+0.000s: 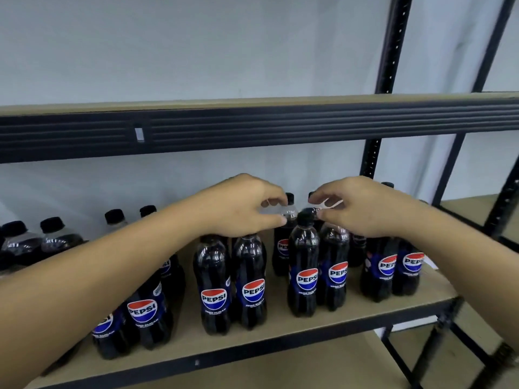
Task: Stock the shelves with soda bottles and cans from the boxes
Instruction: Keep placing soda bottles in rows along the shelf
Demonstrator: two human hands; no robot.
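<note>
- Forearms reach in from both lower corners. The left hand (241, 206) and right hand (362, 209) hover over the bottle caps, each pinching clear plastic wrap (330, 204) between thumb and curled fingers.
- Pepsi bottles (303, 270) hold dark cola, with black caps and blue labels. They stand upright in pairs on the middle shelf board (365, 310), near its front edge.
- Bare board shows between the pairs and at the right end.
- A dark upper beam (252, 127) runs above the hands, and more black-capped bottles (53, 234) stand far left.
</note>
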